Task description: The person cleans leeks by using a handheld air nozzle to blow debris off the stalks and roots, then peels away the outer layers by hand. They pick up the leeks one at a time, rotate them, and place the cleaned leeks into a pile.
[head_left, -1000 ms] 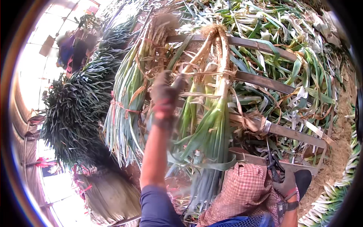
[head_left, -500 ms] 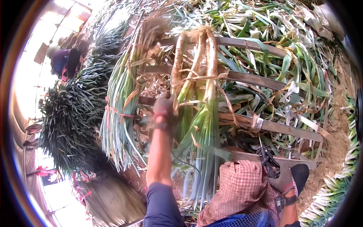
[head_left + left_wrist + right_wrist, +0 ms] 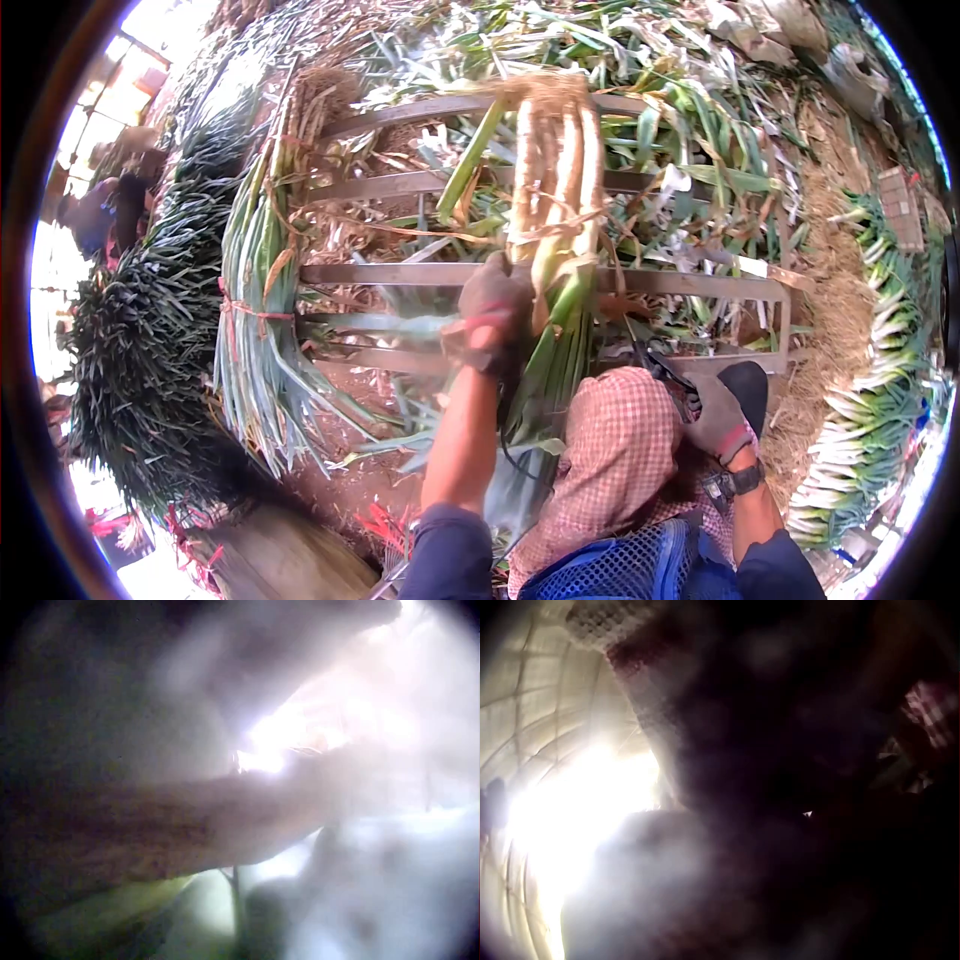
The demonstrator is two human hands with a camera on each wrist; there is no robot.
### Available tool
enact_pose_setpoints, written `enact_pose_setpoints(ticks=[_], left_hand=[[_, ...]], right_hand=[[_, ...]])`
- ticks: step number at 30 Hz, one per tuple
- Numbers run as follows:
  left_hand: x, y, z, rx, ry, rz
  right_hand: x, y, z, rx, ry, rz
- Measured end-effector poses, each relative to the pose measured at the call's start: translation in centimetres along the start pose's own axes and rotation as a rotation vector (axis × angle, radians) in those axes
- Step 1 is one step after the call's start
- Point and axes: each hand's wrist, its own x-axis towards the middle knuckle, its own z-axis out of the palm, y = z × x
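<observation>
At the centre of the head view, several leeks (image 3: 565,170) lie side by side across metal bars, roots at the far end and leaves toward the person. The gloved left hand (image 3: 497,305) grips the left side of this bunch, just below the white stems. Low at the right, the gloved right hand (image 3: 718,415) holds a black-handled tool (image 3: 668,372) beside the checked cloth over the lap. The left wrist view shows blurred glove fingers (image 3: 247,817) around something pale green; the right wrist view is mostly dark.
A tied leek bundle (image 3: 255,300) lies at the rack's left end, with a dark green pile (image 3: 140,360) beyond. Loose leaves lie under and behind the metal rack (image 3: 700,285). Leeks with white ends (image 3: 850,430) line the right side. Another person (image 3: 105,215) is at far left.
The head view has turned, so the rack sits further left. The left leek stem now lies against the others, with the left hand beside them. The right hand keeps hold of the tool.
</observation>
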Motion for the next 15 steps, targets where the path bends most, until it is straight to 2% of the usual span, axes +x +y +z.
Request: enact_pose_setpoints(ticks=[1,2,4,6,8,10,11,12,14,15], left_hand=[[0.3,0.7,1.8,0.056,0.015,0.022],[0.2,2.5,2.3,0.099,-0.063,0.001],[-0.4,4.9,3.4,0.130,-0.028,0.053],[0.4,4.3,3.7,0.104,-0.035,0.044],[0.7,3.0,4.4,-0.150,-0.053,0.016],[0.2,1.3,4.8,-0.182,0.255,0.206],[-1.3,1.4,4.3,-0.160,0.348,0.286],[-2.0,1.5,4.5,-0.489,0.234,0.317],[-11.8,7.2,-0.9,-0.942,-0.234,0.246],[-16.2,9.4,-2.2,-1.032,-0.396,0.229]], right_hand=[[-0.8,-0.2,-0.5,-0.071,0.008,0.013],[-1.7,-0.3,-1.1,-0.141,0.016,0.026],[-4.0,-0.1,-2.9,-0.196,0.076,0.017],[-6.1,-1.2,-5.6,-0.158,0.147,0.139],[-7.8,-0.4,-8.4,-0.140,0.197,0.149],[-9.4,1.9,-9.7,0.263,0.290,0.099],[-9.8,1.4,-10.5,0.280,0.297,0.104],[-10.2,-0.3,-11.7,0.296,0.253,0.074],[-10.4,-2.8,-11.7,0.339,0.150,0.000],[-10.1,-4.0,-10.9,0.285,0.201,-0.112]])
